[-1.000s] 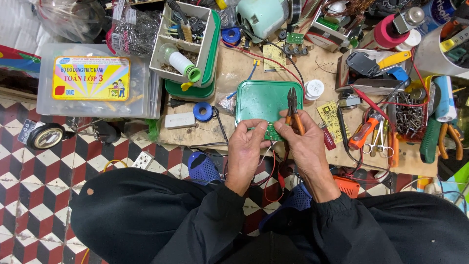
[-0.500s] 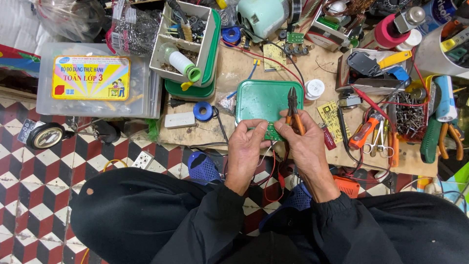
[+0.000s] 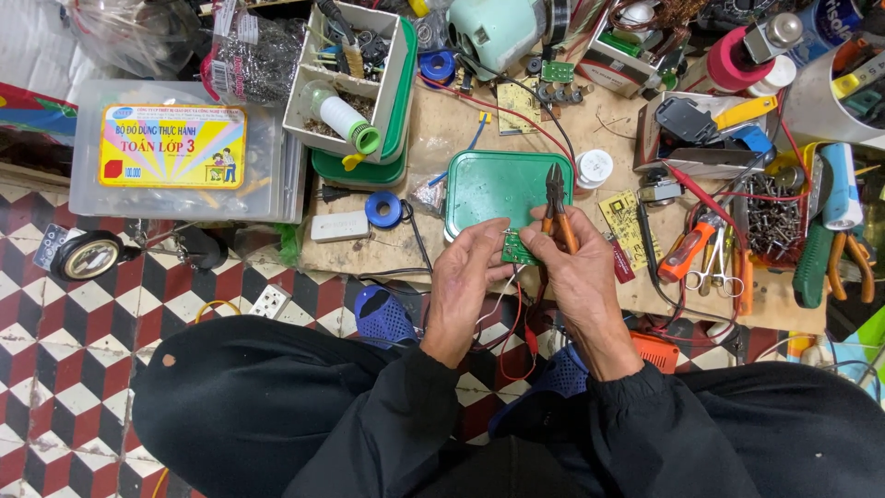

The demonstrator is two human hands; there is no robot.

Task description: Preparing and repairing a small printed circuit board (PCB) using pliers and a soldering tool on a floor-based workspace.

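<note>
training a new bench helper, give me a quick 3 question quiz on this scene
1. True or false: the right hand holds orange-handled cutters.
2. What does the left hand pinch: A) a small green circuit board, B) a screwdriver, C) scissors?
3. What colour is the tin lid just beyond the hands?

Key: 1 true; 2 A; 3 green.
</note>
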